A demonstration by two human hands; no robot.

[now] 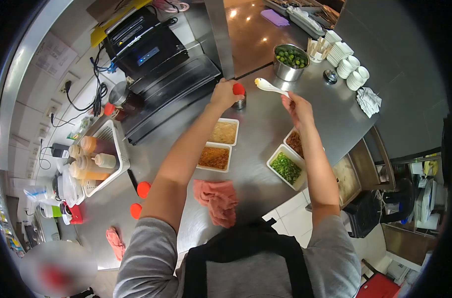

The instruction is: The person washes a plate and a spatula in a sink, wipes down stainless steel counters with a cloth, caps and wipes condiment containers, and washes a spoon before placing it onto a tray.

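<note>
My left hand is closed on a red lid at a small jar at the back of the steel counter. Whether the lid is seated on the jar, I cannot tell. My right hand grips a white spoon by its handle, its bowl pointing left with a little yellowish food in it. Below my left hand are white tubs of pale yellow food and orange-brown food. Under my right forearm sit a tub of chopped greens and a partly hidden tub of brown food.
A metal pot of green fruits, stacked white cups and a bell stand at back right. At left are a black machine and a basket of bottles. A pink cloth and red lids lie nearer.
</note>
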